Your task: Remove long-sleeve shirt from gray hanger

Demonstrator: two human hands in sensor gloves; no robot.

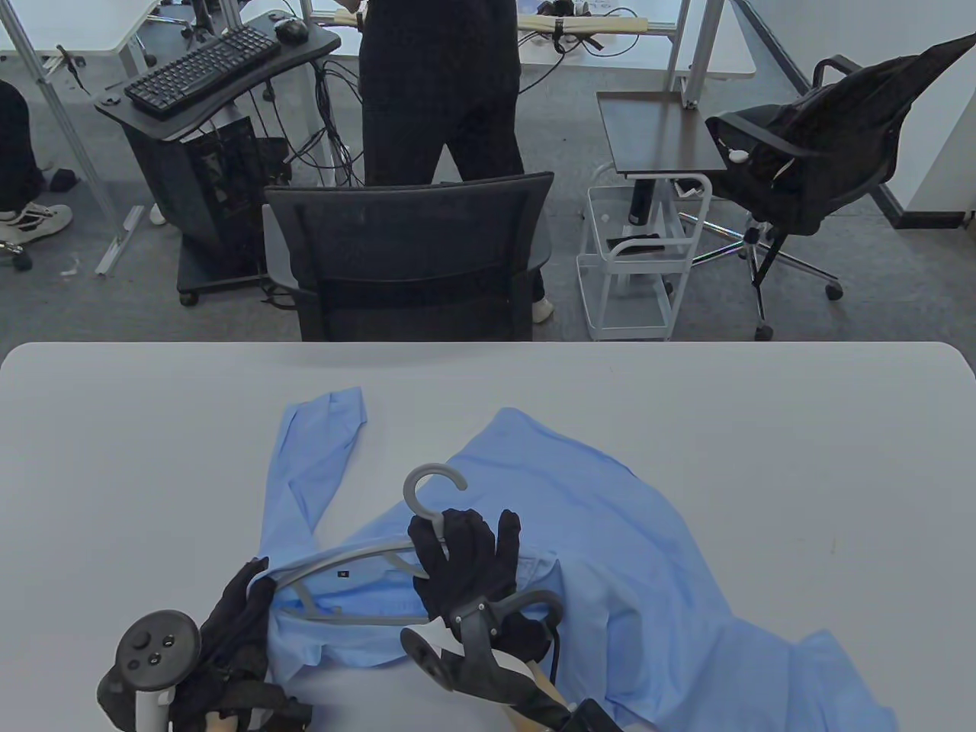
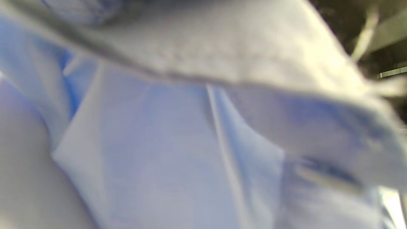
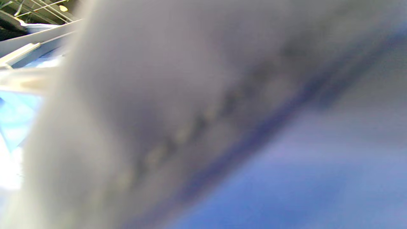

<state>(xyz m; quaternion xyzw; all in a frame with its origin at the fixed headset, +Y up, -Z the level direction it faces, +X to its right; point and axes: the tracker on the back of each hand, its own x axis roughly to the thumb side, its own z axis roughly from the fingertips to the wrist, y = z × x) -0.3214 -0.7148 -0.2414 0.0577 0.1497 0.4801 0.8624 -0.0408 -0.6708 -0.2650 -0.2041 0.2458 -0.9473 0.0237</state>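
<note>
Partly done: gray hanger (image 1: 358, 560) half exposed atop light-blue long-sleeve shirt (image 1: 610, 549) near desk (image 1: 114, 457) front edge. Right hand (image 1: 465, 564) gripping hanger neck; left hand (image 1: 236, 618) pinching collar. Left to slip free: far shoulder.

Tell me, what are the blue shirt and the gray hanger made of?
The shirt looks like thin woven cloth, maybe cotton: it lies soft, matte and wrinkled on the table. The hanger looks like smooth molded plastic: an even gray with a thick rounded hook, though painted metal can't be ruled out.
</note>
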